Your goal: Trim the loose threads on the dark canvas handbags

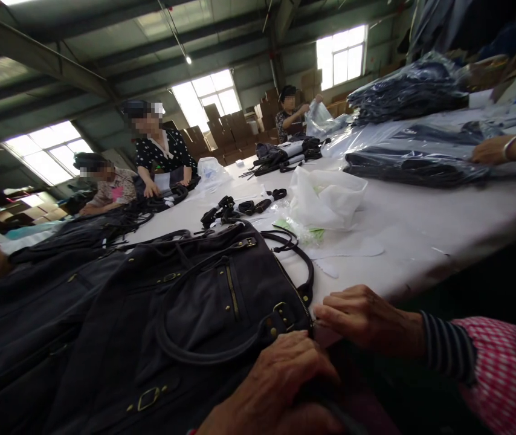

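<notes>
Lower left: dark handbag point(203, 290), laid flat on the counter point(394, 223), apparently for support. Lower centre: left hand point(280, 380) gripping its edge, seemingly to steady it. Lower right: right hand point(360, 317) pinching the end of the zip point(295, 290).

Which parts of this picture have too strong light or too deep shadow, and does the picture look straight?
In the head view, the windows burn out to white; glare streaks the plastic-wrapped stack; the dark handbag loses fabric detail, though its brass zip is readable; below the white table, shadow is nearly black; everything looks tilted.
</notes>
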`<state>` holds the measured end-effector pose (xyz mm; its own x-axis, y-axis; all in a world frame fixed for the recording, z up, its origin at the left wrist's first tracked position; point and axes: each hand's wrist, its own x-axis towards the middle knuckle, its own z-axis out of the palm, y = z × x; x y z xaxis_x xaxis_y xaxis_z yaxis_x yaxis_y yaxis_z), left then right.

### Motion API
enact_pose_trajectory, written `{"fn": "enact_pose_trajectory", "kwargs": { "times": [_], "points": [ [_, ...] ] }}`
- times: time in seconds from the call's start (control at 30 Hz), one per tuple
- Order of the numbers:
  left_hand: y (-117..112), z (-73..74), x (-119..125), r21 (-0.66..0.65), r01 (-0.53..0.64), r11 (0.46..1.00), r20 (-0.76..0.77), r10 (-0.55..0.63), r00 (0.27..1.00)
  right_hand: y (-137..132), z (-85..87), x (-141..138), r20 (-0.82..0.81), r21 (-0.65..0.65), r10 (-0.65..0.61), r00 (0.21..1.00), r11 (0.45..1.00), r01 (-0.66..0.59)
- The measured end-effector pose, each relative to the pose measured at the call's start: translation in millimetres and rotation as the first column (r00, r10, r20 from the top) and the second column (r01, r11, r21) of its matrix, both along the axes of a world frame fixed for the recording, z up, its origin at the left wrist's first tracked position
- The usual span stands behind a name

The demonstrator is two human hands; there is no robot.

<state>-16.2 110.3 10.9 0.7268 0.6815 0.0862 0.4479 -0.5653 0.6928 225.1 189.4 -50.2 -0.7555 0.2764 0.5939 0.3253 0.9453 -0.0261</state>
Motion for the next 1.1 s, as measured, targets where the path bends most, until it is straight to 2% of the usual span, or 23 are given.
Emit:
{"fn": "enact_pose_trajectory", "kwargs": {
  "times": [0.07, 0.1, 0.17, 0.23, 0.3, 0.43, 0.53, 0.63, 0.73, 0.9, 1.1],
  "points": [
    [15.5, 20.4, -3.9, -0.137, -0.026, 0.99, -0.036, 0.021, 0.999, -5.1, -8.4, 1.7, -0.025, -0.092, -0.002, 1.0, 0.996, 0.0],
    [26.0, 30.0, -5.1, -0.134, -0.082, 0.988, -0.068, 0.073, 0.995, -7.4, -10.5, 1.6, -0.034, -0.103, -0.001, 0.999, 0.995, -0.003],
    [49.9, 44.4, -5.1, 0.007, -0.154, 0.988, -0.164, 0.153, 0.974, -11.2, -11.6, -0.2, -0.06, -0.093, -0.017, 0.998, 0.996, 0.012],
    [72.7, 50.6, -1.1, 0.137, -0.108, 0.985, -0.297, 0.145, 0.944, -13.2, -10.3, -2.9, -0.086, -0.06, -0.033, 0.996, 0.998, 0.028],
    [90.9, 50.4, 6.3, 0.119, 0.015, 0.993, -0.413, 0.036, 0.91, -13.6, -8.3, -5.1, -0.1, -0.027, -0.038, 0.994, 0.999, 0.035],
    [116.4, 45.1, 25.1, -0.059, 0.199, 0.978, -0.524, -0.2, 0.828, -12.3, -2.6, -5.7, -0.103, 0.038, -0.028, 0.994, 0.999, 0.032],
    [132.9, 43.5, 35.2, -0.209, 0.275, 0.938, -0.551, -0.346, 0.759, -11.5, 4.1, -4.8, -0.103, 0.044, -0.012, 0.995, 0.999, 0.017],
    [145.7, 43.5, 38.6, -0.359, 0.293, 0.886, -0.494, -0.447, 0.745, -10.5, 9.3, -4.2, -0.112, 0.05, -0.005, 0.994, 0.999, 0.01],
    [151.2, 42.2, 35.9, -0.44, 0.272, 0.856, -0.428, -0.466, 0.775, -8.8, 10.6, -3.6, -0.101, 0.045, 0.006, 0.995, 0.999, -0.001],
    [150.4, 35.4, 29.6, -0.464, 0.222, 0.858, -0.359, -0.411, 0.838, -6.5, 9.7, -2.7, -0.089, 0.035, 0.013, 0.996, 0.999, -0.01],
    [149.1, 36.0, 31.7, -0.472, 0.191, 0.86, -0.378, -0.394, 0.838, -6.4, 8.5, -2.8, -0.095, 0.044, 0.009, 0.995, 0.999, -0.005]
  ]
}}
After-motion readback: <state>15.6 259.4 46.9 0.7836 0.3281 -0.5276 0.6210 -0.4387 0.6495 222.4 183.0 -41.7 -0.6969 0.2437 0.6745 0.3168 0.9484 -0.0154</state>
